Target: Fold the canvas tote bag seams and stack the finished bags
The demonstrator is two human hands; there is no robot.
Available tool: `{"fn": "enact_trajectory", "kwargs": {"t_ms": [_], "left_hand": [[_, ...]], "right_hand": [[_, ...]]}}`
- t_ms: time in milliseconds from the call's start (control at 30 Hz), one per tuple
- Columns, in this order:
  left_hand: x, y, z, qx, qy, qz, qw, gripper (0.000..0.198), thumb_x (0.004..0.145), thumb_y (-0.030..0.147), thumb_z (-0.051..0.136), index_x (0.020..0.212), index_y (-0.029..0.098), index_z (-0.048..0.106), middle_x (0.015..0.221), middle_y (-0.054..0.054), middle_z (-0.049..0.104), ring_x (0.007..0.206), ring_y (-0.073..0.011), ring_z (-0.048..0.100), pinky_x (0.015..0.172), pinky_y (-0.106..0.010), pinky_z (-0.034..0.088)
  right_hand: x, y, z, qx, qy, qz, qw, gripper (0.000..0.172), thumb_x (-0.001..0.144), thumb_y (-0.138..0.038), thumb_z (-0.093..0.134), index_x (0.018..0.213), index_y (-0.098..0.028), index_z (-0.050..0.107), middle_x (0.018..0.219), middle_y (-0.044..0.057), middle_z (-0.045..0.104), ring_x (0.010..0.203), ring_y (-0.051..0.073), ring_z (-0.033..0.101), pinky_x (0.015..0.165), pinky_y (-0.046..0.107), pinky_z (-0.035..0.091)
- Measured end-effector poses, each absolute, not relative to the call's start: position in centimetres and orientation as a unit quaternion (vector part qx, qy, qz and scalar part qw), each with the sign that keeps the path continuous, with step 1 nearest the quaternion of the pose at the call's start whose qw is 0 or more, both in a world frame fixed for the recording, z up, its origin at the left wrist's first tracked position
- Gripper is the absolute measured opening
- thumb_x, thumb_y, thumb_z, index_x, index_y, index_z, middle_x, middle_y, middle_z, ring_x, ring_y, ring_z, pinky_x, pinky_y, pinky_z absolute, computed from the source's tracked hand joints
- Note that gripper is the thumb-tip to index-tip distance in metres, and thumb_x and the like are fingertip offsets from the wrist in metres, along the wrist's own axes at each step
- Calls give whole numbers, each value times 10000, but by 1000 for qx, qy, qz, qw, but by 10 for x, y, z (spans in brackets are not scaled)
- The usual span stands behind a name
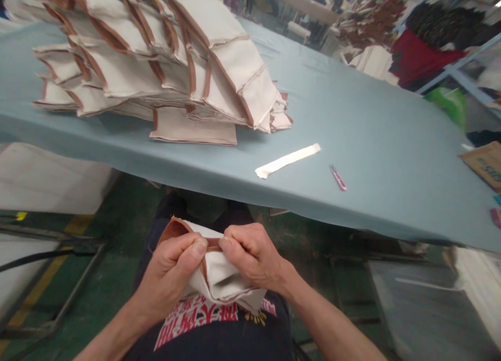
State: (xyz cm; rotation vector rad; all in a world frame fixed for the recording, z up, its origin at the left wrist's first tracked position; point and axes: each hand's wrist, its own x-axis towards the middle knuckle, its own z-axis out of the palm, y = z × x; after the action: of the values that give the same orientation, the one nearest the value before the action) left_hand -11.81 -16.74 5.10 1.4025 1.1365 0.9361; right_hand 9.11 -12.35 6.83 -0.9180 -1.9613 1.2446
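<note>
- Off-white cloth, brown edging: the cloth piece [223, 276] is between both hands, above the lap and just short of the counter's near edge.
- Left hand [178, 262] and right hand [252, 254] near each other, fingers curled under, thumbs on top; each pinches the brown edging [213, 242], a short length showing between the thumbs.
- Handling, judged by eye: light, soft enough to fold and sag below the grip, yet with some body in the walls. Looks matte, so probably not slippery; unlikely to break, though it may crease.
- Best hold: probably the bound edge, thumb over curled fingers, where layers seem doubled and firmer. The loose panel would likely buckle.
- Ahead of the hands: the counter [371, 157], blue-grey covering.
- On it, ahead and left, a heap of similar pieces [117, 71], overlapping, brown edges showing.
- Ahead and right, a pale strip [287, 161]; just beyond its right end, a small pink-handled tool [338, 178], type unclear.
</note>
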Motion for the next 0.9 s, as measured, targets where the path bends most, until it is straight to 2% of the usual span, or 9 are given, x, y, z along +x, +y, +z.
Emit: {"fn": "enact_trajectory", "kwargs": {"t_ms": [100, 200, 333, 400, 533, 733, 900], "left_hand": [[-116, -165, 49, 607, 474, 381, 511, 546, 1168, 474, 505, 684, 224, 546, 587, 47, 487, 500, -119, 411, 464, -250, 306], [-115, -159, 57, 631, 459, 362, 509, 515, 1125, 406, 539, 645, 235, 470, 565, 64, 439, 491, -112, 395, 475, -255, 281], [-118, -161, 68, 667, 431, 321, 516, 442, 1087, 320, 593, 656, 229, 554, 570, 74, 521, 497, -110, 447, 496, -249, 314], [-122, -167, 72, 709, 417, 293, 486, 380, 1074, 267, 619, 696, 233, 610, 607, 77, 596, 519, -109, 511, 526, -249, 353], [-122, -180, 84, 784, 376, 293, 398, 314, 1049, 154, 608, 751, 255, 605, 654, 98, 661, 531, -93, 594, 559, -236, 408], [-106, -187, 95, 820, 345, 363, 278, 324, 1005, 29, 484, 785, 264, 520, 617, 83, 621, 485, -105, 580, 533, -296, 397], [-91, -196, 96, 825, 350, 369, 248, 338, 948, -3, 451, 746, 268, 463, 555, 79, 583, 440, -100, 563, 512, -284, 407]], "right_hand": [[94, -125, 64, -374, -710, 517, 296, 458, 1089, -408, 508, 681, -267, 357, 601, -73, 374, 532, 104, 362, 553, 274, 292], [97, -127, 61, -383, -690, 542, 287, 472, 1089, -422, 518, 677, -266, 346, 598, -76, 352, 537, 103, 347, 545, 267, 285], [103, -130, 61, -366, -707, 530, 291, 479, 1102, -419, 492, 676, -269, 334, 596, -71, 341, 528, 104, 340, 538, 276, 270], [105, -132, 62, -350, -731, 508, 291, 490, 1112, -428, 481, 676, -272, 320, 592, -70, 340, 521, 105, 337, 547, 290, 263], [106, -136, 61, -323, -766, 464, 306, 521, 1139, -446, 476, 683, -278, 286, 593, -68, 335, 510, 112, 335, 561, 317, 252], [100, -141, 52, -318, -812, 407, 273, 524, 1156, -435, 483, 681, -273, 332, 597, -52, 405, 540, 128, 407, 579, 326, 271], [95, -143, 41, -317, -831, 374, 263, 504, 1162, -394, 455, 681, -269, 369, 610, -33, 474, 564, 140, 441, 609, 340, 291]]}}
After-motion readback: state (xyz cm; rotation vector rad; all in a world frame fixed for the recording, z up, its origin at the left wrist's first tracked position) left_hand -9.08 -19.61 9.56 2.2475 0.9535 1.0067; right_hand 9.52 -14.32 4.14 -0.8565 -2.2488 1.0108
